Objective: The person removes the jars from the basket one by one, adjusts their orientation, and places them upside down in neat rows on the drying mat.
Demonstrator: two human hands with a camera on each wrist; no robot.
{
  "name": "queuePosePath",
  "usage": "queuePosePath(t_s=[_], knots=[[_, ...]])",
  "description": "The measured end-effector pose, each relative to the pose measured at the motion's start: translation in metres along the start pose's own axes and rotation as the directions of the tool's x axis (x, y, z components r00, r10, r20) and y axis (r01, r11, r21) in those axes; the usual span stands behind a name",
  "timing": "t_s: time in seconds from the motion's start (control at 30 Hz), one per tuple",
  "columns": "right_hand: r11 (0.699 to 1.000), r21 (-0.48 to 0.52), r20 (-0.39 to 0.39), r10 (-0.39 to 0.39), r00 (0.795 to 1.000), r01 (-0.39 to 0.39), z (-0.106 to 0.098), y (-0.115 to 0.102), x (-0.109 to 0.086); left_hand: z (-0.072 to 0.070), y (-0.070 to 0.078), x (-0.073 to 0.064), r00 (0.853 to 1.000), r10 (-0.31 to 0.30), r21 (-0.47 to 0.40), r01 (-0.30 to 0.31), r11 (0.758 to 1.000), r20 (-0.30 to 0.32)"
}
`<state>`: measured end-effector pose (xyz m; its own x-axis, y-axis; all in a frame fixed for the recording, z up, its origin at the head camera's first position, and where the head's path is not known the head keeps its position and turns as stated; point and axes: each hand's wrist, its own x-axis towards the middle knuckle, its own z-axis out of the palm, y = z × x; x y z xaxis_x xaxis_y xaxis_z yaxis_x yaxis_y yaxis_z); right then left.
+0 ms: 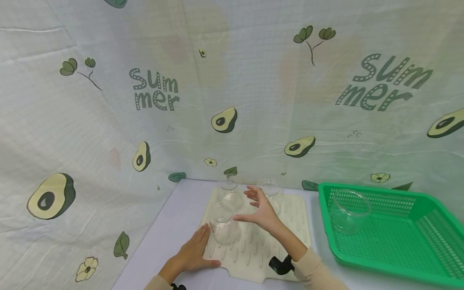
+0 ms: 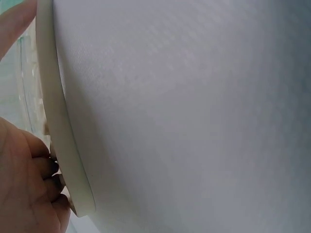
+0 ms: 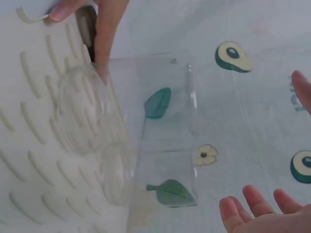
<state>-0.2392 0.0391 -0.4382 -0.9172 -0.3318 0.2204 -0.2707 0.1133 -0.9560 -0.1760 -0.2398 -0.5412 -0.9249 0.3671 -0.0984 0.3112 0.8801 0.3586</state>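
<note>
A cream ridged draining mat [image 1: 253, 257] lies on the white table. Several clear plastic cups stand on it: a front-left cup [image 1: 225, 231], one behind it [image 1: 230, 195] and one at the back right [image 1: 273, 197]. My left hand [image 1: 193, 251] rests along the mat's left edge, thumb spread toward the front corner; the left wrist view shows its fingers against the mat's rim [image 2: 63, 121]. Over the mat, my right hand [image 1: 262, 211] hangs with thumb and fingers spread apart and holds nothing. Two cups [image 3: 167, 92] appear beyond it in the right wrist view.
A green plastic basket [image 1: 380, 269] stands to the right of the mat, with a clear cup [image 1: 346, 219] at its left end. Behind the table hangs a cloth [image 1: 253, 100] printed with avocados. A black wrist mount [image 1: 280, 266] sits on the right forearm.
</note>
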Motion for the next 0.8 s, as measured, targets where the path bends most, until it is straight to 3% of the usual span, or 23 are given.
queuePosePath(t_s=[0.23,0.57,0.8], knots=[[0.999,0.049,-0.021,-0.012,1.0,0.013,-0.043,-0.021,-0.004,0.0,0.0,0.0,0.999,-0.032,-0.008,0.032,0.999,0.012],[0.998,-0.027,-0.134,-0.052,0.99,0.048,-0.1,-0.031,-0.01,0.001,-0.001,-0.001,1.0,-0.024,-0.028,0.024,0.999,0.007],[0.999,-0.046,-0.187,-0.024,0.982,0.016,-0.14,-0.034,-0.018,0.001,0.0,0.001,1.0,-0.016,-0.031,0.016,0.999,0.004]])
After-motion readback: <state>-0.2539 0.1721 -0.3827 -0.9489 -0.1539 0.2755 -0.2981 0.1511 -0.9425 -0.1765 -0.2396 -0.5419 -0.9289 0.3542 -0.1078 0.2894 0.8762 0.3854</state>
